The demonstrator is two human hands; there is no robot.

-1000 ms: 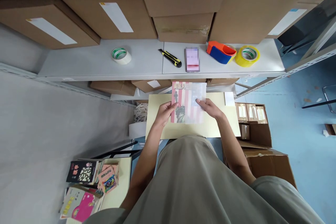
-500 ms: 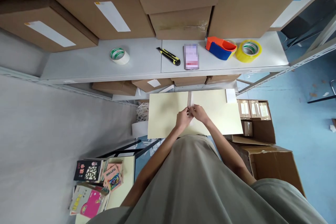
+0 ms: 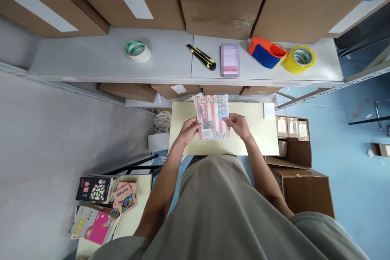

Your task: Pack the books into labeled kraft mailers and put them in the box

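Between my hands is a book [image 3: 213, 115] whose cover carries red and white stripes, a blue starred corner and a statue figure. My left hand [image 3: 189, 129] grips its left edge, thumb on the cover. At the right edge, the fingers of my right hand [image 3: 239, 125] are closed on the same book. A pale sheet or page pokes out at its upper left corner. Below it lies the cream tabletop [image 3: 252, 142], with a small white paper [image 3: 268, 111] at its right end.
On the grey shelf [image 3: 170, 57] are a white tape roll [image 3: 137, 51], a utility knife [image 3: 201, 57], a phone [image 3: 230, 60], an orange-blue tape dispenser [image 3: 267, 53] and a yellow tape roll [image 3: 300, 60]. Cardboard boxes [image 3: 306, 191] stand at right; stacked books [image 3: 94, 223] at lower left.
Earlier my hands were together over the table with the book seen as a thin edge-on strip. Now they are apart, with the book's cover facing up. The view has shifted slightly.
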